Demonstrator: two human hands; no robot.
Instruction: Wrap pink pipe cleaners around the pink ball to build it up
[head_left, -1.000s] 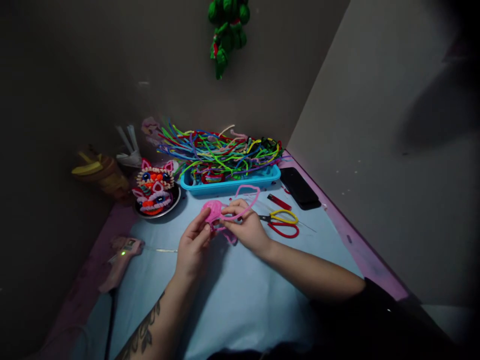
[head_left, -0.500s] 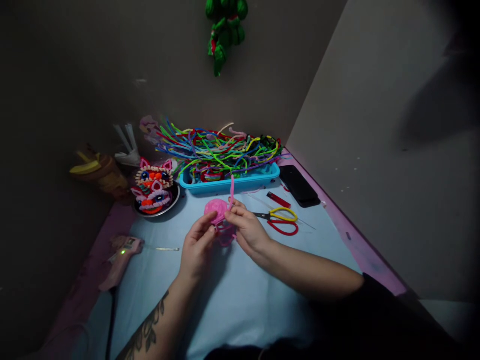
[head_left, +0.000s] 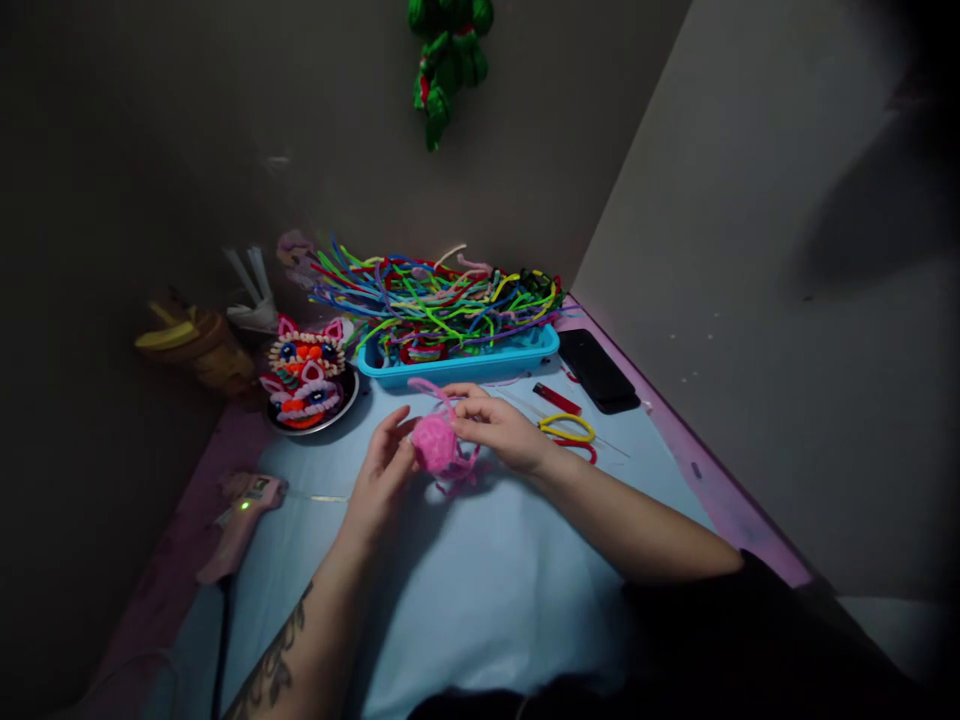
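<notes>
A round ball of wound pink pipe cleaner [head_left: 434, 445] is held above the table between my two hands. My left hand [head_left: 381, 478] has its thumb and fingertips at the ball's left side, its index finger lifted off. With thumb and fingers closed, my right hand [head_left: 499, 428] grips the ball's upper right edge. One fuzzy pink strand loops up over the top, and looser curled ends hang below on the right. Partly behind my right hand lie scissors [head_left: 568, 429] with yellow and red handles; their blades are hidden.
Behind the hands stands a blue tray [head_left: 465, 370] heaped with colourful pipe cleaners [head_left: 442, 300]. A bowl [head_left: 319, 428] of fuzzy animal figures [head_left: 306, 375] and a pink glue gun [head_left: 244, 525] are at left. A red lighter [head_left: 557, 399] and black phone [head_left: 598, 370] lie at right.
The ball has turned and come slightly lower. Its upright strand now bends over to the left. My left hand's fingers have loosened and moved to the ball's side.
</notes>
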